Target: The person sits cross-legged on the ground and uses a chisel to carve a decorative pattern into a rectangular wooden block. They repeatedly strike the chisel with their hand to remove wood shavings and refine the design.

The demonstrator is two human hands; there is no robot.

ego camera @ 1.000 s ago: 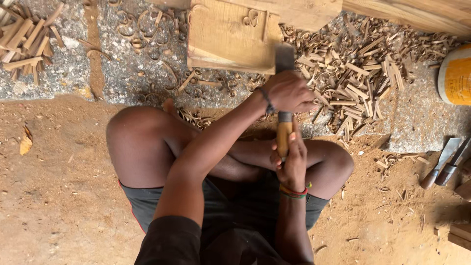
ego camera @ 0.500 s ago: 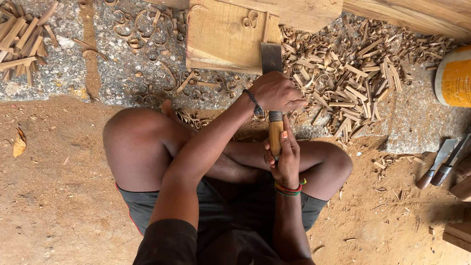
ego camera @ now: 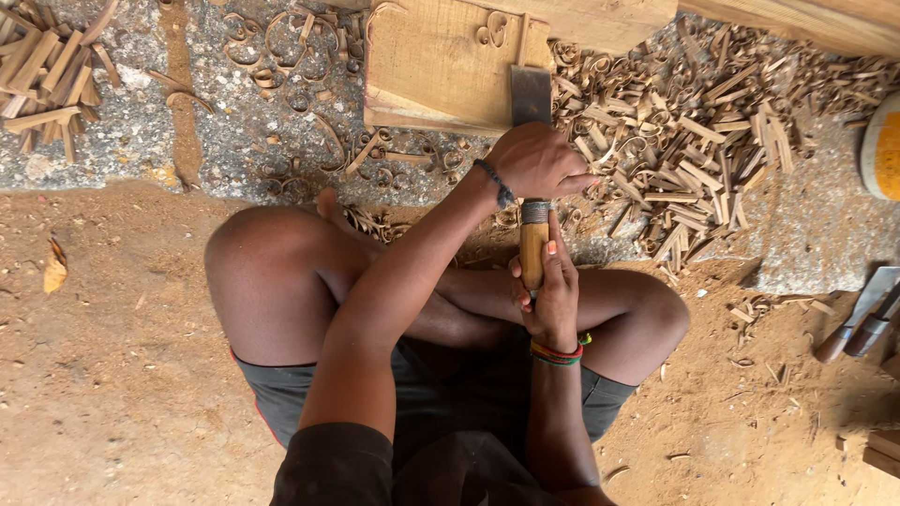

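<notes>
sitting cross-legged on the dirt floor (ego camera: 112,375) with the wide chisel (ego camera: 531,103) stood out in front of me. my left hand (ego camera: 536,161) is wrapped shut around the neck of it, just above the metal ring, and my right hand (ego camera: 553,290) is closed on the wooden handle (ego camera: 532,253) lower down, thumb up along the side. so both hands are clamped on the one tool, left ahead, right behind.

the blade end sits on the near edge of the wooden board (ego camera: 441,66), right at its right-hand corner. the chisel's long axis runs straight away from my body, handle toward my lap, cutting edge pointing at the board.

tips as i see it: let the front hand steer and hold the blade flat, let the back hand do the pushing. keep the handle in line with the blade, since i reckon any twist would dig a corner in. shallow angle, thin curls.

plenty of curled shavings (ego camera: 309,37) and split offcuts (ego camera: 712,122) sit on the stone slab (ego camera: 234,141) round the board. a couple more tools (ego camera: 858,323) lie off by the right edge of the dirt, well apart from me.
</notes>
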